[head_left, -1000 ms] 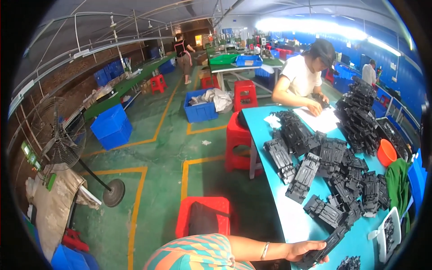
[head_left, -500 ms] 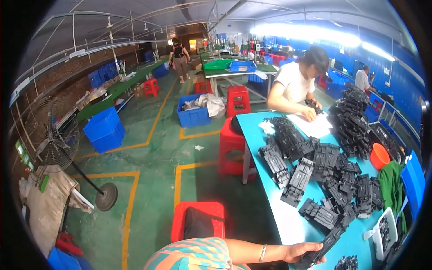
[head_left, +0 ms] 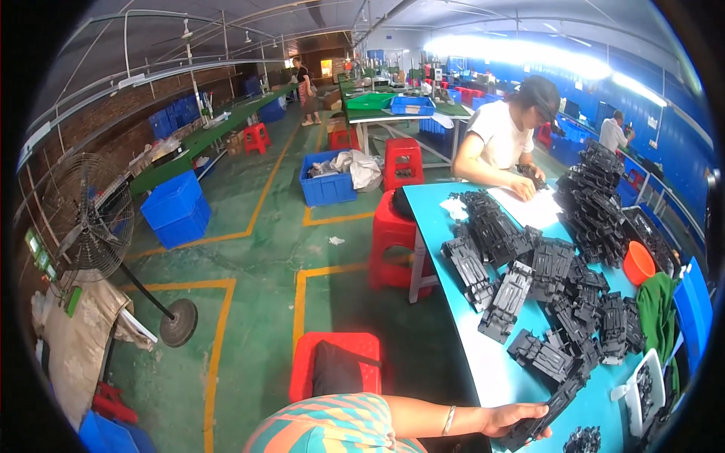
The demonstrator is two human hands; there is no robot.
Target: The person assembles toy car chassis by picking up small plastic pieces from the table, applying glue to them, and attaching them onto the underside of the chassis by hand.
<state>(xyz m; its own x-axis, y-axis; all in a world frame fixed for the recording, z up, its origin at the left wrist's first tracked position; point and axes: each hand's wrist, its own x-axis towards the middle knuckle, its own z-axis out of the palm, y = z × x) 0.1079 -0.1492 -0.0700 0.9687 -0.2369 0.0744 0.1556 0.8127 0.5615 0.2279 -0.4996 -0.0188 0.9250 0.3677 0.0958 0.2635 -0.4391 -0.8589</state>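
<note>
My left hand (head_left: 511, 423), with a bracelet (head_left: 449, 420) on its wrist, holds a long black plastic toy-car-like chassis (head_left: 557, 405) near the table's front edge. The thumb lies along its top and the fingers wrap underneath. The chassis is tilted, its far end close to a heap of similar black parts (head_left: 540, 357). More of these parts (head_left: 504, 300) lie across the turquoise table (head_left: 491, 362). Small black pieces (head_left: 582, 440) sit in a pile to the right of my hand. My right hand is outside the picture.
Across the table a person (head_left: 507, 143) handles a black part over white paper. A white tray (head_left: 655, 392) of small pieces, an orange bowl (head_left: 639, 262) and green cloth (head_left: 658, 309) lie to the right. Red stools (head_left: 336, 343) and a standing fan (head_left: 94, 226) are to the left.
The view has shifted slightly. My left hand keeps its grip on the chassis in nearly the same place. The distant walking person has turned and moved slightly.
</note>
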